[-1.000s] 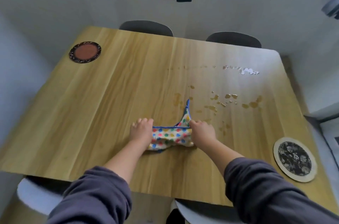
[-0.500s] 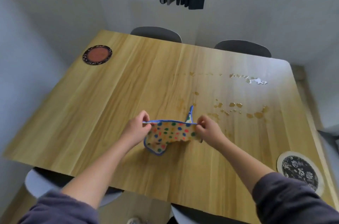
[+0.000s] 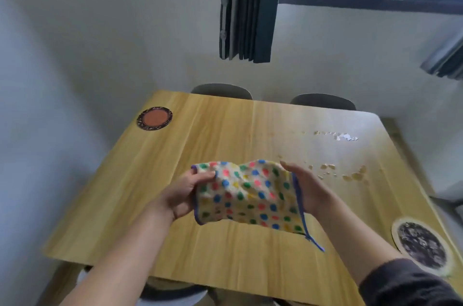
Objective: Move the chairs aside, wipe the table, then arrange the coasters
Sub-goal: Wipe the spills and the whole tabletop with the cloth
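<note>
Above the worktop [image 3: 200, 145], my left hand [image 3: 183, 195] pinches one side of the polka-dot cloth [image 3: 248, 195], my right hand [image 3: 310, 190] grips the other side.

A dark grey, faintly purple sleeve [image 3: 411, 285] of soft fabric covers the right arm at the lower right corner. The right forearm [image 3: 350, 238], left forearm [image 3: 120, 250], left hand [image 3: 183, 193] and right hand [image 3: 310, 193] are bare.

Soft window daylight; blurred, warped edges

coasters [image 3: 154, 118] 2 | far chairs [image 3: 221, 90] 2 | cloth [image 3: 245, 195] 1 | table [image 3: 225, 255] 1
</note>
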Motion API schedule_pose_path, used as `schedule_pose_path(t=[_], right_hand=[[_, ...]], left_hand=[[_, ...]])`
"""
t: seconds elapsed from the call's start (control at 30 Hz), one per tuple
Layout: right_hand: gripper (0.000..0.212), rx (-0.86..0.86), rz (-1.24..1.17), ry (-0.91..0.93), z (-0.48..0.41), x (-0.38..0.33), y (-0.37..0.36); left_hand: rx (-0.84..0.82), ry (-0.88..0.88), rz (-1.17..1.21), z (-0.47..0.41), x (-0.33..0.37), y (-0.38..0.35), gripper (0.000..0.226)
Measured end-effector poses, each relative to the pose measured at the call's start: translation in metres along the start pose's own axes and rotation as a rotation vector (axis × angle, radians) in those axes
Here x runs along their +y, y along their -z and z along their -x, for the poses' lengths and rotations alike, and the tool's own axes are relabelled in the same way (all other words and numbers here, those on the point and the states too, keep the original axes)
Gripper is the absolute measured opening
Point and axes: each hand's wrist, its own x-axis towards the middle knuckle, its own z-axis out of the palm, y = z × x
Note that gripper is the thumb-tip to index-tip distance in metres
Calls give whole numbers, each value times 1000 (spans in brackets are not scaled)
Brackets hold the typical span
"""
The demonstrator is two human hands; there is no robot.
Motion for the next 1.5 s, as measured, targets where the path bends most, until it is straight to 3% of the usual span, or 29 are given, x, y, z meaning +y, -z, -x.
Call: schedule_pose_path(t=[0.1, 0.2, 0.4, 0.5, 0.6, 0.77, 0.9, 1.0, 1.13, 1.23, 1.33, 1.4, 1.5], right_hand=[[71, -59, -81, -5, -2, 9, -5], [53, 4, 28, -118, -5, 18, -18], [44, 207, 114, -149, -19, 20, -24], [24, 291, 166, -72, -21, 21, -32], [20, 341, 214, 83, -15, 16, -45], [21, 492, 330, 216, -10, 12, -56], [22, 578, 387, 286, -3, 4, -59], [22, 637, 363, 401, 7, -5, -65], [37, 578, 473, 504, 20, -13, -70], [19, 708, 865, 517, 21, -15, -75], [10, 798, 1110, 594, 19, -20, -83], [11, 693, 983, 652, 19, -26, -91], [12, 412, 398, 624, 11, -33, -101]], left_hand=[[-3, 25, 27, 4, 8, 25, 38], [4, 158, -209, 6, 13, 43, 34], [100, 64, -267, 8, 41, 69, 32], [88, 120, -253, 12, 45, 72, 34], [155, 148, -254, 12, 41, 73, 30], [238, -57, -181, 11, 36, 77, 8], [253, -173, -169, 13, 49, 75, 5], [341, -312, -264, 14, 59, 68, 16], [274, -501, -535, 23, 73, 63, 29], [372, -721, -987, 32, 80, 63, 19], [428, -860, -1157, 35, 92, 68, 16], [371, -807, -1060, 36, 102, 74, 13], [260, -642, -683, 35, 113, 70, 9]])
